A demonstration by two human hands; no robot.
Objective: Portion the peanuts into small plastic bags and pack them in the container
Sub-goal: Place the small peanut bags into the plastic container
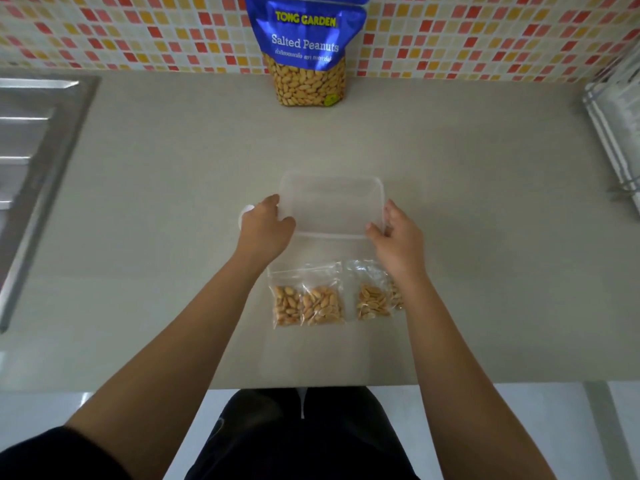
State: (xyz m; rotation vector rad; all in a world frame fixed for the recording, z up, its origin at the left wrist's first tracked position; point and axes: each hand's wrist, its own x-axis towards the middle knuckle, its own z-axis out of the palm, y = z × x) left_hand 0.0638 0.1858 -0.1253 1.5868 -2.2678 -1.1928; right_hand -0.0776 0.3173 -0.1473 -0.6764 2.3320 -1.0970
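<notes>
A clear plastic container [330, 188] sits mid-counter. My left hand [265, 228] grips its left side and my right hand [398, 239] grips its right side, thumbs over the near rim. Just in front of it lie several small clear bags of peanuts: one at the left [286, 304], one beside it [322, 304], one further right [372, 301], and another partly hidden under my right wrist [397, 296]. The blue Salted Peanuts pouch [306, 50] stands upright against the tiled wall. A small white object [246, 212] peeks out behind my left hand.
A steel sink [31, 150] takes up the counter's left end. A dish rack [616, 126] stands at the right edge. The counter's front edge [311, 388] runs close to my body.
</notes>
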